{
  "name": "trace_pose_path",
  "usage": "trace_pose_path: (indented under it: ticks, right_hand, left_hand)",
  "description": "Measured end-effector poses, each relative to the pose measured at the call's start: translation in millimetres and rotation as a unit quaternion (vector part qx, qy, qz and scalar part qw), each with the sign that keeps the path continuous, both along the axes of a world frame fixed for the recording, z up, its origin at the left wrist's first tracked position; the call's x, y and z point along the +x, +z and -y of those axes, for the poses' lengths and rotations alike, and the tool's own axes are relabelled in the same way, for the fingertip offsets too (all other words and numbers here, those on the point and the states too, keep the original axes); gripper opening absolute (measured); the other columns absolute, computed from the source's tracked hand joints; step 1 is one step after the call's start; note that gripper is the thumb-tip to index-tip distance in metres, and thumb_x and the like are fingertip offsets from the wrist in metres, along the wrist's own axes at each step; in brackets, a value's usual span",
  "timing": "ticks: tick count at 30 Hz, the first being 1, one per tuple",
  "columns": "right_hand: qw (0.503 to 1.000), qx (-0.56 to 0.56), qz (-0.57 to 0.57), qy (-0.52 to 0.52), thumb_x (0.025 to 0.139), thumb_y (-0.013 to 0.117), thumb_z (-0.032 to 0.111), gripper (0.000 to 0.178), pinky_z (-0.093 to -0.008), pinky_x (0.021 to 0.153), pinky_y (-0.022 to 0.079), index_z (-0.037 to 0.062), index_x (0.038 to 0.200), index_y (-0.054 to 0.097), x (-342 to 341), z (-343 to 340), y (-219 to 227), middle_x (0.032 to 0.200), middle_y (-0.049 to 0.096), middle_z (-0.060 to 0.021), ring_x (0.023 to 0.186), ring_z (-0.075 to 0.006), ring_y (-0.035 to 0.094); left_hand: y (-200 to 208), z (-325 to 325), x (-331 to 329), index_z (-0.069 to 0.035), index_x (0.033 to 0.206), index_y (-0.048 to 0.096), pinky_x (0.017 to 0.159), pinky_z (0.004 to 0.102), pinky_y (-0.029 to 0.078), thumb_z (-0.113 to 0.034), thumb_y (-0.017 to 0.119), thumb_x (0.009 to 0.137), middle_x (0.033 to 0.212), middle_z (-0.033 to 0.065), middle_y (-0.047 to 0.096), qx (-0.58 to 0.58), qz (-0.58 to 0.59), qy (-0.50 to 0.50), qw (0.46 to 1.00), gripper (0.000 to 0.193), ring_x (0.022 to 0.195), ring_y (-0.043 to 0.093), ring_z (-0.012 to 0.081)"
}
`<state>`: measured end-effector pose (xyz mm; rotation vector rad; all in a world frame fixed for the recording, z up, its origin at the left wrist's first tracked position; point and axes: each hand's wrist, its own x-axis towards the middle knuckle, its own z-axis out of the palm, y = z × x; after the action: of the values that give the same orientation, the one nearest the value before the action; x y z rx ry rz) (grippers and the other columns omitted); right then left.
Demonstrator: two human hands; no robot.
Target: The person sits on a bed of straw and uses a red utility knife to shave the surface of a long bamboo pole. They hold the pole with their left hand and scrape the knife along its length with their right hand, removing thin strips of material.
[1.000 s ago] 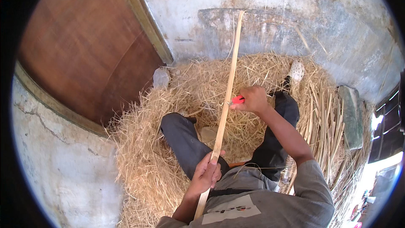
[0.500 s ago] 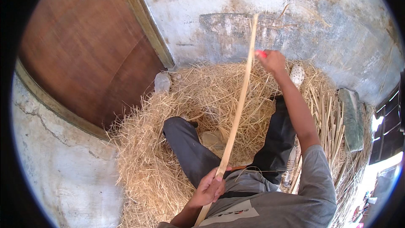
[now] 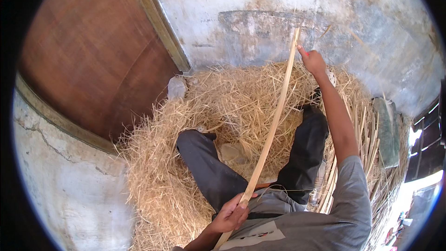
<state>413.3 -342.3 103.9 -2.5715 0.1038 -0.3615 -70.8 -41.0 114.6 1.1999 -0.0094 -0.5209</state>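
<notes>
- Your left hand [image 3: 231,214] is closed around the lower end of a long strip of bamboo [image 3: 272,128], close in front of your body, just above your lap.
- Your right hand [image 3: 313,60] is far out at arm's length, at the strip's top end. A small red thing [image 3: 307,54] shows at its fingers; what it is cannot be told. The fingers look curled, but whether they pinch the strip or only press against it is not clear.
- The two hands are well apart, one at each end of the strip.
- The strip runs slanting up from your lap, across the gap between your knees, to a point in front of the grey wall [image 3: 260,9].
- It looks light, thin and springy: stiff along its length, likely to bend and whip if you hold it only at one end. Its edges may be sharp and splintery, so grip the flat faces, not the edges.
- Holding near both ends, as you do now, seems the steadiest way.
- You sit on a heap of dry straw [image 3: 158,172], legs in dark trousers [image 3: 204,167] spread on it.
- More split strips [image 3: 357,139] lie in a bundle on your right, beside a flat greenish slab [image 3: 385,135].
- A brown wooden door [image 3: 93,60] stands on your left.
</notes>
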Motion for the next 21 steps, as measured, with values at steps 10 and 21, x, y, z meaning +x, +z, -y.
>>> trace_pose_path:
  ticks: [10,21]
  right_hand:
    - [0.973,0.167,-0.105,0.119,0.093,0.031,0.069,0.081,-0.0417,0.058,0.042,-0.0042,0.070,0.059,-121.3,-68.9,-66.5,0.053,0.049,-0.0148,0.055,-0.0267,0.046]
    - [0.932,0.033,0.130,0.337,0.071,0.065,0.068,0.064,-0.0398,0.044,0.040,0.0091,0.053,0.049,-240.0,-103.1,-45.9,0.048,0.048,-0.0099,0.044,-0.0304,0.054]
  left_hand:
    - [-13.3,0.2,30.0,0.000,0.136,0.037,0.042,0.0204,0.031,-0.027,0.032,0.105,0.054,-0.0033,0.035,-0.051,-0.041,0.053,0.996,0.041,0.038,0.031,0.0054]
    - [-12.6,7.9,45.6,-0.004,0.128,0.043,0.046,0.0230,0.027,-0.028,0.029,0.106,0.051,-0.0057,0.029,-0.258,-0.149,0.102,0.949,0.036,0.035,0.026,0.0056]
